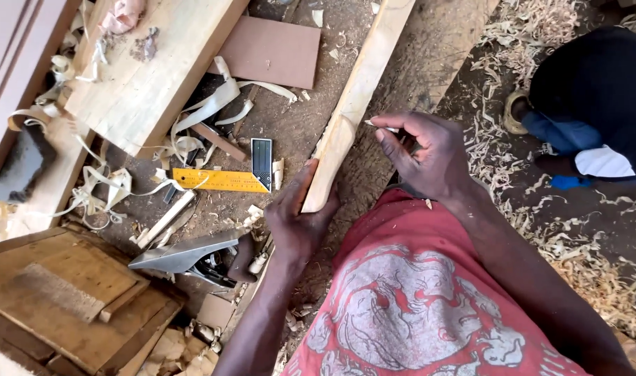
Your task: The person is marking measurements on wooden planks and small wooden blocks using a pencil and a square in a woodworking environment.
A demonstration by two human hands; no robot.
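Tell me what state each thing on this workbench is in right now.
Wood strip: lying on the bench, near end gripped.
Left hand: shut on the strip's end.
Right hand: fingers pinching a small pale sliver.
Try square: lying flat, untouched.
Hand plane: resting on the bench, untouched.

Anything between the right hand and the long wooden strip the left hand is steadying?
Nothing visible. The left hand already grips the near end of the wooden strip. The right hand, pinching a small pencil-like piece, hovers right beside the strip's edge with only bare workbench between them.
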